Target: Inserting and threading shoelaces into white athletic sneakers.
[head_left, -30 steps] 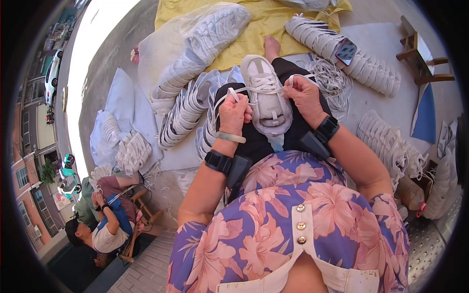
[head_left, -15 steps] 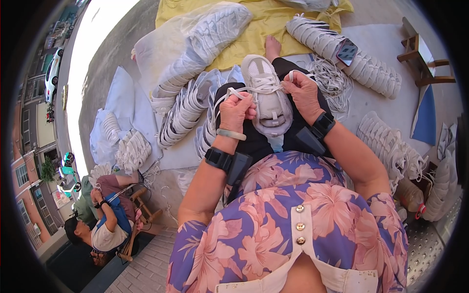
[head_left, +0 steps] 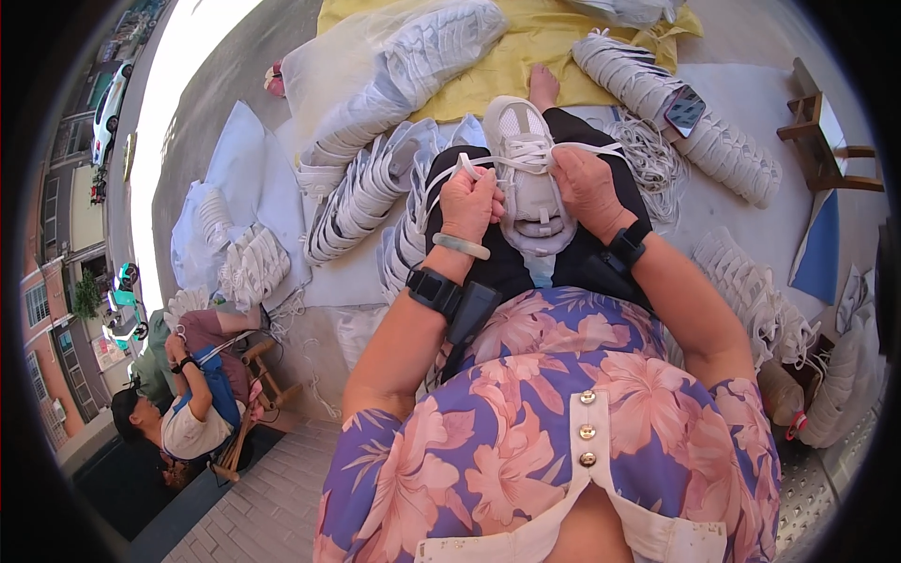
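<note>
A pale grey-white sneaker (head_left: pixel 533 202) lies between my thighs, its toe pointing away from me and its heel near my lap. White shoelace (head_left: pixel 526 158) crosses its upper. My left hand (head_left: pixel 472 205), left of the shoe, is closed on a lace that loops up above the fingers. On the right side of the shoe, my right hand (head_left: pixel 584 188) pinches the lace close to the lacing. A loose lace length runs out past that hand over my right knee. The fingertips of my right hand partly cover the lacing.
Stacked white shoe uppers (head_left: pixel 357 202) lie to the left, some under clear plastic. Another long stack (head_left: pixel 727 145) at far right carries a phone (head_left: pixel 684 111). Beside it is a heap of laces (head_left: pixel 657 169). A wooden stool (head_left: pixel 807 136) stands right; a person (head_left: pixel 202 413) sits at lower left.
My right hand has moved inward, from holding a lace out at the side to pinching at the lacing. My left hand has shifted slightly toward me, still on its lace.
</note>
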A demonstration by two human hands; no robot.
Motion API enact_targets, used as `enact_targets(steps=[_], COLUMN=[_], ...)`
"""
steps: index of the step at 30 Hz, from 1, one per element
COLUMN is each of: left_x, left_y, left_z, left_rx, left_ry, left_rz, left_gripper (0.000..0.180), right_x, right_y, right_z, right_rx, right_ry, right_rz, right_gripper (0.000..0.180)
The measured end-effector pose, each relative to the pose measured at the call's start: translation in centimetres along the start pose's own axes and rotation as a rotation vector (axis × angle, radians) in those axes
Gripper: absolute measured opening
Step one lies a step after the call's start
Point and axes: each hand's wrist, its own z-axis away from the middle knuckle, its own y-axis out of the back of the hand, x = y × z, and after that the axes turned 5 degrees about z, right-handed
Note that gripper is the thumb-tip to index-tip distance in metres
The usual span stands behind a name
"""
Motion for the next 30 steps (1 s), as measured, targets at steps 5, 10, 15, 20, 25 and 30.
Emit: enact_targets(steps=[5,10,15,20,25,30], left_x=[-0.3,-0.9,-1.9,-3.5,-3.1,-2.2], left_y=[-1.1,-1.1,-1.2,-0.8,-1.2,-1.5], left_z=[-0.5,-1.4,-2.4,-4.0,-4.2,-3.8], left_rx=[0.063,0.068,0.093,0.157,0.122,0.184], left_ry=[-0.007,-0.044,-0.109,-0.274,-0.205,-0.506], left_rz=[-0.025,-0.045,-0.189,-0.435,-0.482,-0.845], left_gripper=[0.013,0.013,0.013,0.019,0.020,0.026], right_x=[1.6,1.6,1.4,1.7,2.2,2.1], right_y=[0.4,0.9,1.1,0.8,0.7,0.9], right_z=[1.0,1.7,1.9,1.9,2.1,1.9], right_rx=[-0.114,-0.120,-0.124,-0.144,-0.138,-0.165], right_ry=[-0.530,-0.561,-0.599,-0.598,-0.613,-0.621], right_rz=[-0.334,-0.449,-0.534,-0.536,-0.571,-0.556], right_gripper=[0.022,0.020,0.018,0.017,0.017,0.016])
